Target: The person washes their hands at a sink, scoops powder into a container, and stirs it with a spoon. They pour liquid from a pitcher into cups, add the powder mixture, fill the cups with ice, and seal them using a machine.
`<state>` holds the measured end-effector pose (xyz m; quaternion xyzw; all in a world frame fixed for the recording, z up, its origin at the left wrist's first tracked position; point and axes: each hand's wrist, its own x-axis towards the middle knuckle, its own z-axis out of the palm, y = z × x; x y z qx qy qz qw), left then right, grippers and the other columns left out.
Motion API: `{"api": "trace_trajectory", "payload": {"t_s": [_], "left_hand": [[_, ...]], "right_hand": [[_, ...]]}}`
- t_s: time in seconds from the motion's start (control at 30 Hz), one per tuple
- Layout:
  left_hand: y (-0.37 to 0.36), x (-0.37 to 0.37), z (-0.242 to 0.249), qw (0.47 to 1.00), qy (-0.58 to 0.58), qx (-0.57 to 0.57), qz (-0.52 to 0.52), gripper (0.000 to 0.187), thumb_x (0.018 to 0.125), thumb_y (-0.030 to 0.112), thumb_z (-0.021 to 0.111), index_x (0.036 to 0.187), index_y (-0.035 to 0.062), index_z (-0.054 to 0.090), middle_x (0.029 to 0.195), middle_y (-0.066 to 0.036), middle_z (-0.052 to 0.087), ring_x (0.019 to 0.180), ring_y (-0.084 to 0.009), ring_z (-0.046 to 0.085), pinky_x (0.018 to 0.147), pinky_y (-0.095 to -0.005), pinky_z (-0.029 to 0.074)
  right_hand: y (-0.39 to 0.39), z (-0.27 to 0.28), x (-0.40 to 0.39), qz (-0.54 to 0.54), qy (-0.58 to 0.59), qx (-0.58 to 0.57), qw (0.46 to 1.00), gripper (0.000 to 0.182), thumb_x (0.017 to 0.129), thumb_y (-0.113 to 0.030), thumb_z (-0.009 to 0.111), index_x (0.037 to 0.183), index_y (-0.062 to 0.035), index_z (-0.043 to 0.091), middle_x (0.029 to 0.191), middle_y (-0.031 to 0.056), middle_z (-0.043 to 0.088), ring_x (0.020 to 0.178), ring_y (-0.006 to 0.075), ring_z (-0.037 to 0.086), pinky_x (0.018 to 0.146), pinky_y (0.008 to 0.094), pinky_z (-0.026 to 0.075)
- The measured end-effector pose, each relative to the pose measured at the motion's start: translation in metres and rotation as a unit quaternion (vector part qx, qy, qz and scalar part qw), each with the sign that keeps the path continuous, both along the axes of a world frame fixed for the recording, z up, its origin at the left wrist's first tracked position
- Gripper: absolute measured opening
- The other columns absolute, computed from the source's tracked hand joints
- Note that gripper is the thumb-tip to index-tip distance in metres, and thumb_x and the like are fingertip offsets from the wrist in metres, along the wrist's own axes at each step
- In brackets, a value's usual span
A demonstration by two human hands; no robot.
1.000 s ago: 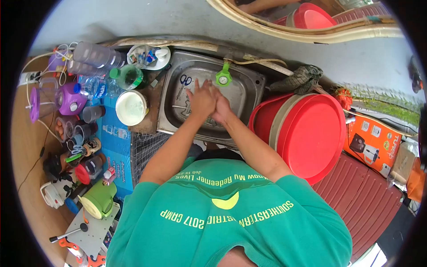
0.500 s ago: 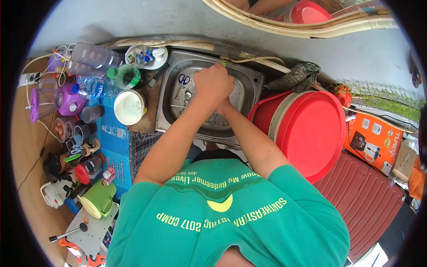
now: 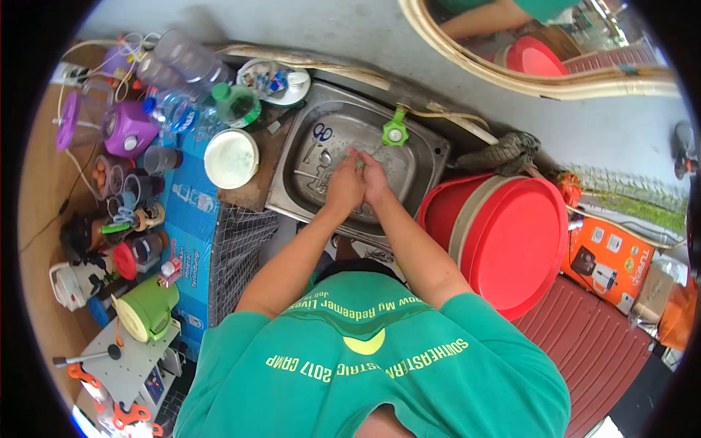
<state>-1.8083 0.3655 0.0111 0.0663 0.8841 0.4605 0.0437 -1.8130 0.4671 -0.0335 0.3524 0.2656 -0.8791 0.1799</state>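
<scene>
Looking down at the sink, status as seen:
hands: your left hand (image 3: 344, 186) and right hand (image 3: 374, 179) are pressed together over the steel sink (image 3: 431, 157), palms touching.
grip: fingers curled round each other; something small sits at the fingertips, can't tell what, and can't tell if either hand really holds it.
tap: green tap handle (image 3: 394, 133) just beyond your fingertips, at the far rim.
basin: blue-handled scissors (image 3: 320, 133) lie far left in the basin.
left counter: white bowl (image 3: 231, 158) just left of the sink, green-capped bottle (image 3: 235, 104) beyond it.
right: red bucket (image 3: 511, 233) with lid, right beside the sink.
</scene>
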Motion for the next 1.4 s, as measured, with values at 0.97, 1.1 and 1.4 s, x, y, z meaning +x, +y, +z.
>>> {"api": "trace_trajectory", "payload": {"t_s": [0.97,1.1,1.4], "left_hand": [[0.034,-0.002,-0.052,0.986,-0.015,0.098,-0.132,0.051,0.094,0.033,0.061,0.136,0.0037,0.056,0.139,-0.028,0.054,0.132,-0.0468,0.048,0.112,-0.0552,0.036],[0.076,-0.051,-0.092,0.982,-0.171,-0.074,-0.040,0.047,0.098,0.037,0.052,0.131,0.0033,0.054,0.134,-0.030,0.054,0.126,-0.0482,0.050,0.106,-0.0567,0.037],[0.081,-0.064,-0.142,0.974,-0.221,0.026,-0.040,0.046,0.095,0.033,0.058,0.126,-0.0003,0.062,0.122,-0.030,0.065,0.109,-0.0441,0.066,0.097,-0.0487,0.049]], "right_hand": [[0.030,-0.020,-0.011,-0.051,-0.035,0.022,0.998,0.056,0.106,-0.049,0.035,0.142,-0.0087,0.049,0.147,0.0124,0.048,0.123,0.0310,0.053,0.102,0.0504,0.046],[0.033,-0.023,0.007,-0.090,0.099,-0.149,0.980,0.055,0.103,-0.055,0.039,0.138,-0.0146,0.052,0.145,0.0097,0.050,0.120,0.0278,0.055,0.096,0.0527,0.047],[0.031,-0.044,-0.022,-0.088,0.114,-0.112,0.983,0.060,0.100,-0.066,0.040,0.133,-0.0186,0.057,0.129,0.0035,0.059,0.114,0.0248,0.058,0.095,0.0560,0.045]]}}
